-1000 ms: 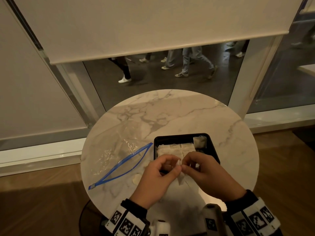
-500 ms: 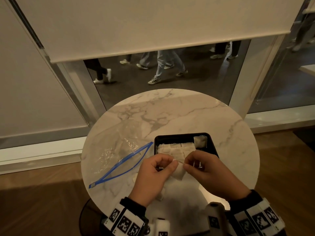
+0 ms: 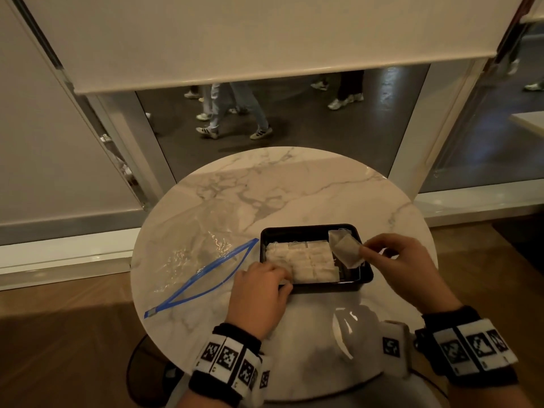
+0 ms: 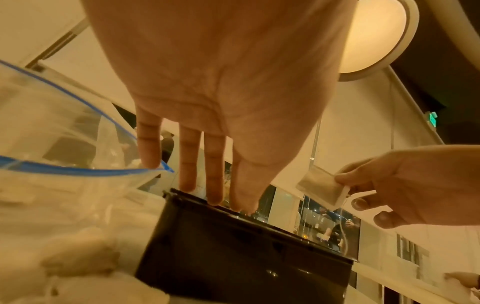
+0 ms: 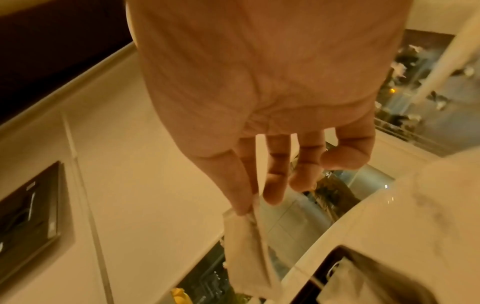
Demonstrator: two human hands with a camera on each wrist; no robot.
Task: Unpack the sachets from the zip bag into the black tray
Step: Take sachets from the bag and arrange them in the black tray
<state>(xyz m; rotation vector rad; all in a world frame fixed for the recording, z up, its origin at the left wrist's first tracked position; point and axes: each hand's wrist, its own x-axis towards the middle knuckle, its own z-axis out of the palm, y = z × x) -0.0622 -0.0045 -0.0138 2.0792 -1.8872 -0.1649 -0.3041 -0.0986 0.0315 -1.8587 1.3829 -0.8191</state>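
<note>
While the right hand (image 3: pixel 403 269) pinches one pale sachet (image 3: pixel 347 251) by its edge between thumb and fingertips, the packet hangs tilted over the right end of the black tray (image 3: pixel 365 278), clear of the row below it. In the right wrist view the thumb and first two fingers close on the sachet's top seam and the last two fingers curl loose. The left hand (image 3: pixel 259 295) lies flat with straight, relaxed fingers, gripping nothing; its fingertips (image 4: pixel 215 197) rest on the tray's near left rim. Inside the tray one block of white sachets (image 3: pixel 303 260) is packed side by side, too crowded to count, with one further sachet (image 3: pixel 337 234) propped in the far right corner. One clear zip bag (image 3: pixel 191 260) with a blue seal lies open on the round marble table (image 3: pixel 294 189), just left of the tray. One tray, one bag, two hands.
</note>
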